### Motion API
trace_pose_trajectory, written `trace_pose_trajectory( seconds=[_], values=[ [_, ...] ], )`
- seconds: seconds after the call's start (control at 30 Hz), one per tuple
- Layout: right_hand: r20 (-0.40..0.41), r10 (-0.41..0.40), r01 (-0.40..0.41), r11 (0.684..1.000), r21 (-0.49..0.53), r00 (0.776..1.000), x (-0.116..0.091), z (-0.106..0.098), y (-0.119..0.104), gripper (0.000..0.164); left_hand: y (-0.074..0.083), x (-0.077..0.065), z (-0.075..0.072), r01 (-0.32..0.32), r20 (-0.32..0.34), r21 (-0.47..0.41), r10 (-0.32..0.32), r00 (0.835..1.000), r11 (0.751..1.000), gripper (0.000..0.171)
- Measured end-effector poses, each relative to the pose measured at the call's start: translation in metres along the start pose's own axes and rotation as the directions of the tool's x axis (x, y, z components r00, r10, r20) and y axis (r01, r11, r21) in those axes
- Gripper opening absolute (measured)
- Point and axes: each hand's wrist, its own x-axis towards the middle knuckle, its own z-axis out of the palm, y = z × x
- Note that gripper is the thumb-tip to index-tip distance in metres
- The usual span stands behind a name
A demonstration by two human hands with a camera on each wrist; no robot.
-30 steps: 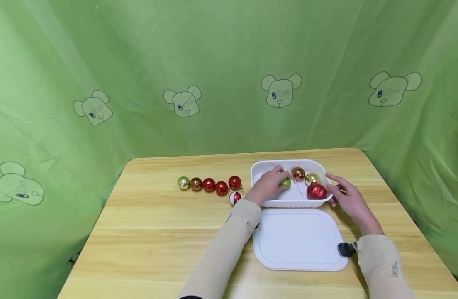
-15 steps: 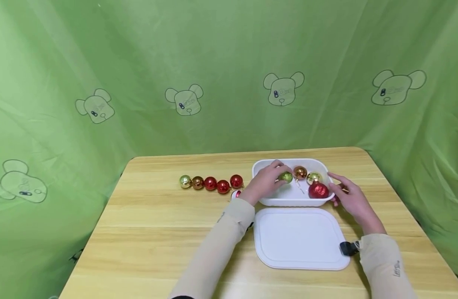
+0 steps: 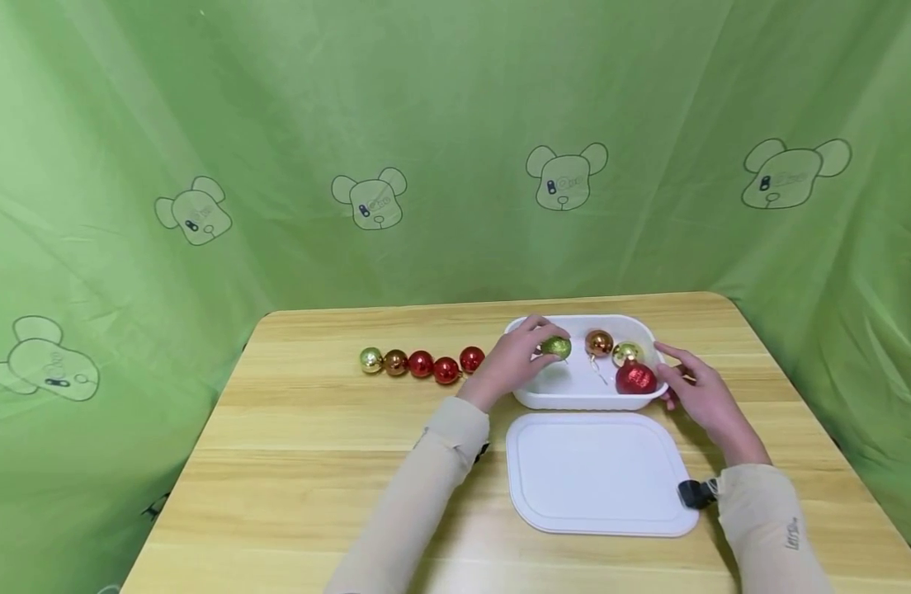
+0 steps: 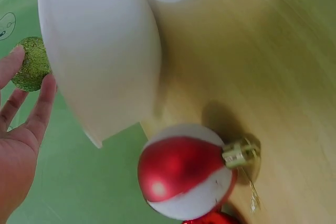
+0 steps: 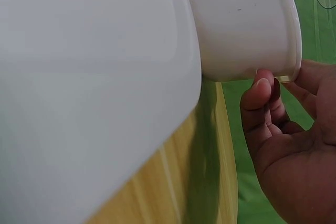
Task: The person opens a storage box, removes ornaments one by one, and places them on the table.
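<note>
My left hand (image 3: 506, 363) pinches a green glitter Christmas bauble (image 3: 556, 349) between thumb and fingers, over the left part of a white plastic box (image 3: 589, 403). In the left wrist view the green bauble (image 4: 32, 67) shows above the box rim. At the box's right end, my right hand (image 3: 700, 400) grips the rim, with thumb on top and fingers curled below, as the right wrist view shows at the box corner (image 5: 247, 35). Inside the box lie a copper bauble (image 3: 599, 341), a gold one (image 3: 627, 353) and a red glitter one (image 3: 637, 378).
A row of gold, brown and red baubles (image 3: 422, 364) lies left of the box. A red-and-white bauble (image 4: 181, 169) sits by the box's left end, hidden behind the left arm in the head view. The white lid (image 3: 602, 474) lies flat in front of the box.
My left hand has lifted the green bauble from the box floor and moved left with it, toward the box's left end. The right hand stays at the rim.
</note>
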Motion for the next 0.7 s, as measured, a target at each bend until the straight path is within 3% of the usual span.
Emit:
trace_pose_trajectory(
  seconds=[0.43,0.7],
  values=[
    [0.004,-0.006,0.006,1.0,-0.002,1.0,0.0,0.001,0.0,0.059,-0.018,-0.027,-0.018,-0.011,-0.05,-0.09,0.006,0.999,0.996,0.035],
    [0.01,-0.001,0.001,1.0,0.001,1.0,0.0,-0.001,0.0,0.059,-0.028,-0.044,-0.033,0.019,-0.066,-0.193,-0.032,0.997,0.981,0.036]
  ],
)
